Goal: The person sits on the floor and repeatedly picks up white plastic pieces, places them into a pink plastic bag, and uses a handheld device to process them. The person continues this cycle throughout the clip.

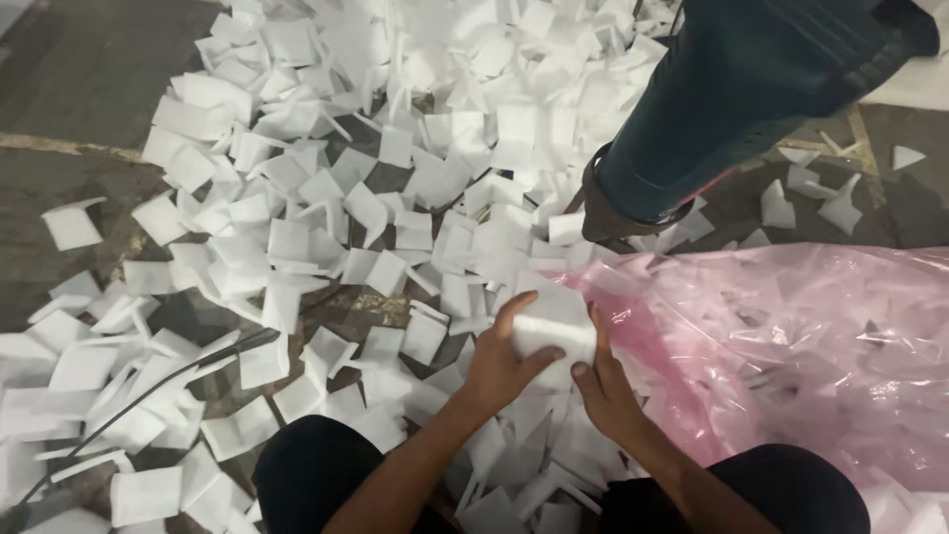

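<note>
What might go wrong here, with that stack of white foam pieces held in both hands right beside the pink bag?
The stack of foam pieces is pinched only between the left hand and right hand, so loose pieces may slip out before reaching the pink plastic bag.

Another person's leg stands close by, among foam corners scattered over the floor; someone could slip on them.

A dark cable lies half buried and might snag.

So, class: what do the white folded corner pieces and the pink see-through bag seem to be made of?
White folded corner pieces: probably soft foam sheet, matte, with thick bent edges; both hands grip a stack. Pink see-through bag: thin plastic film, glossy and wrinkled, with white pieces showing through.
</note>
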